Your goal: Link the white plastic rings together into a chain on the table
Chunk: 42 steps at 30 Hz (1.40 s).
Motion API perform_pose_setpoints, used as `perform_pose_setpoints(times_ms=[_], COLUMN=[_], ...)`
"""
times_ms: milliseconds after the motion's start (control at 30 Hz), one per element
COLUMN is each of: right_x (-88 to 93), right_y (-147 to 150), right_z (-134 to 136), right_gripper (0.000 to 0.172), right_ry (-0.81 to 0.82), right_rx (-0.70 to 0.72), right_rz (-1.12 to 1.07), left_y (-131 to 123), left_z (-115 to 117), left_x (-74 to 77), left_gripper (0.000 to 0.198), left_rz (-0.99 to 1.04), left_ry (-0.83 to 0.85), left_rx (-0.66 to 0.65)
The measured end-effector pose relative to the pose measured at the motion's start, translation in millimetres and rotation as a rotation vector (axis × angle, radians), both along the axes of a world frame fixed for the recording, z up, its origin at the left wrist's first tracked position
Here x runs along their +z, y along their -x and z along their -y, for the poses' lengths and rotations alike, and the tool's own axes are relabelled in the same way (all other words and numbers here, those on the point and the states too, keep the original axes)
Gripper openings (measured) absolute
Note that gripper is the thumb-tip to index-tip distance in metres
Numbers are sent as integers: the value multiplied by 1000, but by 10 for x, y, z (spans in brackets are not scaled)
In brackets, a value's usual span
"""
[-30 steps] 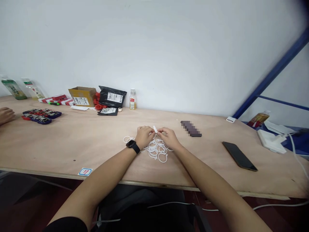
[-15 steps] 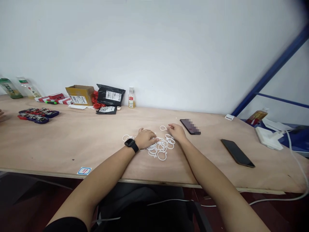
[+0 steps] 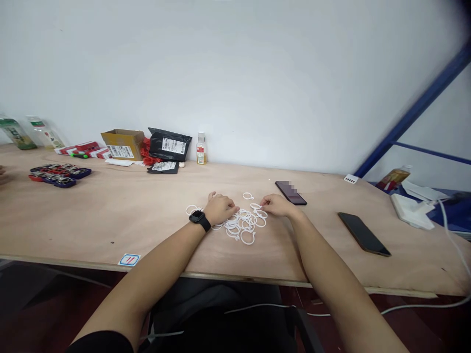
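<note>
A loose pile of white plastic curtain rings [image 3: 248, 238], each with a small eyelet, lies on the wooden table in front of me. My left hand [image 3: 220, 209], with a black watch at its wrist, rests palm down at the pile's left edge. Its thumb and fingers come together over the rings; what they hold, if anything, is hidden. On the pile's right side, my right hand [image 3: 275, 204] pinches the edge of a tilted curtain ring [image 3: 254, 206]. One separate ring [image 3: 248, 196] lies just behind the pile, and another ring [image 3: 191, 210] sits left of my left hand.
Two phones [image 3: 290, 192] [image 3: 363, 234] lie to the right, near a white charger [image 3: 410, 211] with a cable. Along the wall stand a small bottle [image 3: 200, 148], black parcels [image 3: 170, 145] and a cardboard box [image 3: 123, 145]. Red and blue cases [image 3: 61, 174] and another person's hand [image 3: 3, 175] are far left.
My right hand has moved slightly toward me, from beside the separate back ring to a ring at the pile's right. My left thumb and fingers have drawn closer together.
</note>
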State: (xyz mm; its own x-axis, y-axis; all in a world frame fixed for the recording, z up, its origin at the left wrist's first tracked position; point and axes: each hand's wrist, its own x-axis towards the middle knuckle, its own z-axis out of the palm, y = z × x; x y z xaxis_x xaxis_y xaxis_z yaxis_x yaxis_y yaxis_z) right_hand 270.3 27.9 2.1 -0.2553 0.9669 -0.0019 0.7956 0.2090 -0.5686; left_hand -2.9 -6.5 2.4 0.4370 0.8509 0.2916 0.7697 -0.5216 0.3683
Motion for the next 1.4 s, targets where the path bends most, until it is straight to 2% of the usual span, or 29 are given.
perform_pose_setpoints(times_ms=[67,233,400,767,867,933,1100,1200,1300,1400], right_x=[-27,-117,-162,-157,-165,-157,-150,-205,-266,-283], right_y=[98,511,817,768,772,765,609,428,271,203], right_z=[8,72,174,219,199,173,49,-54,-135,-153], right_gripper=[14,33,37,34,33,30,23,22,27,22], right_ry=[-45,-67,-7,-11,-12,-44,-293,-332,-336,-337], right_rx=[-22,-7,51,87,121,115,-126,-253,-286,-268], right_rz=[-150,-694,-848,-753,-741,-731,-573,-351,-139,-107], left_y=[-8,-29,-11,14,0,-16,2,39,49,35], left_z=[11,13,-20,-57,-52,-53,-82,-104,-116,-119], left_x=[15,43,49,3,14,21,-9,-50,-80,-99], left_gripper=[26,24,22,19,19,19,21,22,23,27], left_rz=[20,107,206,208,173,173,134,49,-20,-65], left_ry=[-6,-31,-108,-107,-104,-95,-55,-5,24,34], left_rx=[4,9,-1,-157,-146,-95,40,76,46,34])
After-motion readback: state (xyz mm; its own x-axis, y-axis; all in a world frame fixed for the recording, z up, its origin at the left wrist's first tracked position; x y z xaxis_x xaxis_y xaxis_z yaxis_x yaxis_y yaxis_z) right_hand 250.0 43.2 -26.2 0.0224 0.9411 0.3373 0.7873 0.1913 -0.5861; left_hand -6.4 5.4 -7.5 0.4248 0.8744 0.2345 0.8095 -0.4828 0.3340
